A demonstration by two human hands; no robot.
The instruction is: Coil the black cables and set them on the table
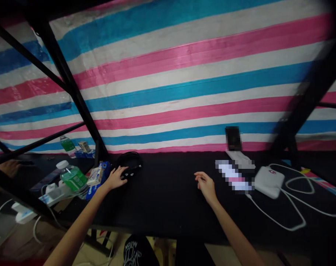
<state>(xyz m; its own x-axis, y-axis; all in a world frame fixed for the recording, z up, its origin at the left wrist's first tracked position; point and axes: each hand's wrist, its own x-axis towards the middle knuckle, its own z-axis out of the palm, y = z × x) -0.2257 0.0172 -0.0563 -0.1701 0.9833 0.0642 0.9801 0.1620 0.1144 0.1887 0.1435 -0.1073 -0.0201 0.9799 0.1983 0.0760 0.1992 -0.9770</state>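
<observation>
My left hand [116,178] is at the left of the black table [162,192], fingers spread, beside a coiled black cable [132,158] with light-coloured plugs. Its fingertips reach to the coil's near edge; whether they touch it I cannot tell. My right hand [206,186] hovers or rests over the table's right half with its fingers loosely curled in, and nothing shows in them. To the right of that hand lies a bright, pixelated phone-like slab [234,177] with a white cable at its lower end.
A white power bank [269,181] with white cables lies at the right, near a pixelated dark object [233,139] on a pale base. At left stand a green-labelled bottle [74,177], a blue box [103,173] and a white power strip [43,201]. Black frame posts [71,85] flank the table; another person's hand [10,168] is far left.
</observation>
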